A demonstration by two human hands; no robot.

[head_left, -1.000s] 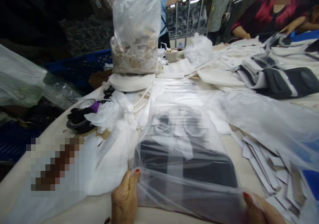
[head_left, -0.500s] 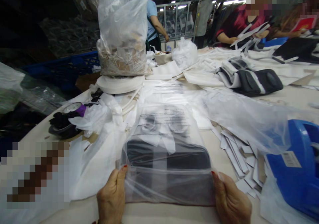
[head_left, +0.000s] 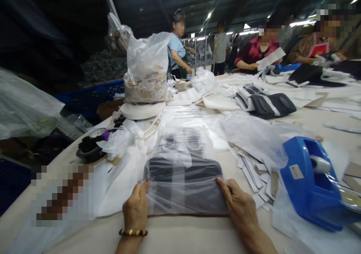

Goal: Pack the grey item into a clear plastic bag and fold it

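In front of me a clear plastic bag (head_left: 197, 197) with printed lines on its far part lies on the table. Inside it shows a folded dark padded item (head_left: 166, 169) with a pale strip down its middle; I cannot tell its exact kind. My left hand (head_left: 135, 203), with a beaded bracelet at the wrist, pinches the bag's left edge. The bag's right edge is held between the thumb and curled fingers of my right hand (head_left: 239, 203). Beyond it, sheets of similar printed plastic (head_left: 183, 113) are spread flat.
To the right stands a blue tape dispenser (head_left: 304, 186) near scattered white card strips (head_left: 251, 171). A large filled plastic sack (head_left: 148, 84) and a white roll (head_left: 142, 110) stand at back left. Dark padded pieces (head_left: 272, 104) lie farther right. Several people work beyond.
My view has tilted up and drawn back, showing more of the room and the tape dispenser. Both hands still grip the bag's edges. A co-worker across the table has shifted a white piece.
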